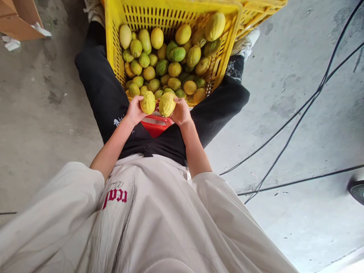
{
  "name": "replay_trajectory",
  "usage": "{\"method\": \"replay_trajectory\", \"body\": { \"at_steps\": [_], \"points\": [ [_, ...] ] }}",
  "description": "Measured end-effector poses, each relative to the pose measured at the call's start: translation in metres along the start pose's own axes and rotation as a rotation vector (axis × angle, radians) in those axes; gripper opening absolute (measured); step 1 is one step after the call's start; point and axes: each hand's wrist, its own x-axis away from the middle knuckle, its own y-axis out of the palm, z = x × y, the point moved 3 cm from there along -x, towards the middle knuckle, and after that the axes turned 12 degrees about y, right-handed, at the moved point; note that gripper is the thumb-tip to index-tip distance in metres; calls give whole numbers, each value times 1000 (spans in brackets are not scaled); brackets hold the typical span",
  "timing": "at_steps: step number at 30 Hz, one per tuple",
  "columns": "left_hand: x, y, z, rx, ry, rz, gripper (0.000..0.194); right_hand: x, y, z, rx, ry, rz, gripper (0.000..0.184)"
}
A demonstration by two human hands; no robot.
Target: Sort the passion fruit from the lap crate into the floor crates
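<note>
My left hand (pixel 135 110) is closed around a yellow lemon (pixel 148 102), its thumb on the near side. Beside it, my right hand (pixel 181 111) grips a second yellow lemon (pixel 167 104), rounder and bumpy. The two lemons are held close together with a narrow gap between them, over the near edge of a yellow plastic crate (pixel 113 49). Inside the crate lie many lemons of mixed size, some yellow, some green, such as a green lemon (pixel 178 54) and a large pale one (pixel 215 26). Fingers under the held lemons are mostly hidden.
Between my legs, below my hands, is a red plastic stool or container (pixel 156 127), partly hidden. Another yellow crate (pixel 257 13) stands behind. An open cardboard box (pixel 21 21) sits at the upper left. Black cables (pixel 301 108) cross the concrete floor on the right.
</note>
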Motion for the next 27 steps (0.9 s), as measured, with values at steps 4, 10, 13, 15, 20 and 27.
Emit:
{"method": "replay_trajectory", "body": {
  "at_steps": [4, 10, 13, 15, 20, 27],
  "points": [
    [1, 0, -4, 3, 11, 15, 15, 5, 6, 1, 37, 52, 65, 16],
    [-2, -7, -11, -84, 5, 5, 13, 0, -3, 1, 40, 2, 104, 25],
    [0, -6, -9, -87, -1, -19, 12, -6, -12, 1, 19, -41, 129, 24],
    [1, -5, -8, -80, 6, -14, 18, -9, -15, 1, 5, -44, 135, 23],
    [-1, -6, -11, -78, 34, -7, 18, -8, -13, 0, -24, 1, 58, 31],
    [2, -1, -8, -73, 46, 0, 19, 3, -3, -4, -27, 16, -19, 38]
  ]
}}
